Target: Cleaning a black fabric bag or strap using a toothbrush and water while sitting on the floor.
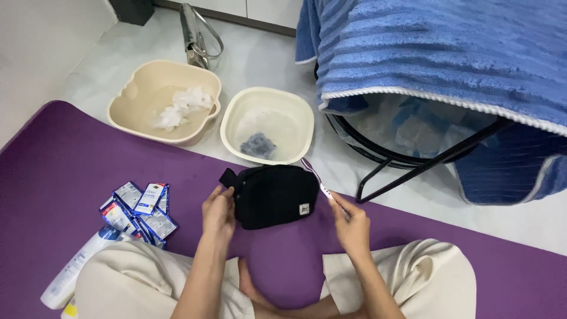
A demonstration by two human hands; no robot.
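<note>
A small black zip pouch (273, 195) lies on the purple mat (53, 159) in front of my crossed legs. My left hand (218, 214) grips the pouch's left end near its pull tab. Just right of the pouch, my right hand (351, 223) pinches a thin purple and white razor (317, 179), which points up towards the pouch's top right corner.
Several blue and white sachets (139, 211) and a white bottle (74, 269) lie at my left knee. Beyond the mat stand a beige basin (127, 103) holding white cloth and a cream basin (298, 115) with a dark cloth in water. A blue towel (437, 53) drapes over a black-framed basket (378, 155).
</note>
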